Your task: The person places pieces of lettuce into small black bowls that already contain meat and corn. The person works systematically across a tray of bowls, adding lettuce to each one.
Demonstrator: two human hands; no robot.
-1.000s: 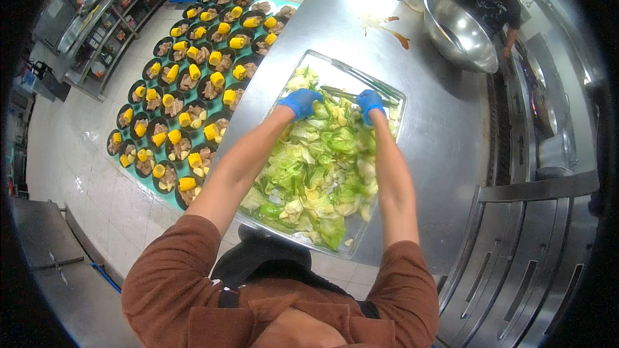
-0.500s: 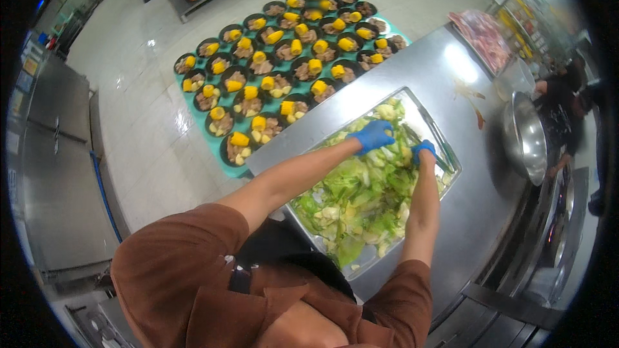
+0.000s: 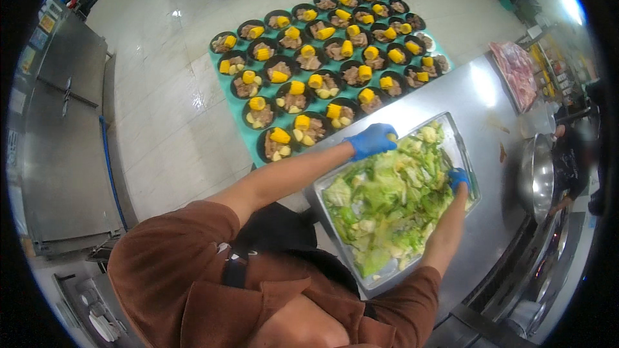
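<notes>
A metal tray (image 3: 348, 254) on the steel table holds a heap of cut green leaves, which look like cabbage (image 3: 387, 203). My left hand (image 3: 372, 142), in a blue glove, is over the tray's far left edge. Its fingers are curled, with a small pale yellow piece of vegetable at the tips. My right hand (image 3: 458, 179), also gloved in blue, reaches into the leaves by the tray's right side. Its fingers are bent and partly hidden, so what they grip cannot be made out.
Beyond the steel table (image 3: 490, 219), a green table (image 3: 242, 116) bears rows of black bowls with meat and corn (image 3: 296, 87). A tray of raw meat (image 3: 514, 71) and a large metal bowl (image 3: 537, 177) are at the right. Another person (image 3: 570, 154) stands there.
My hands have moved apart, the left toward the tray's far left edge, the right staying by its right side. The whole view has shifted, with the tray appearing lower and further right.
</notes>
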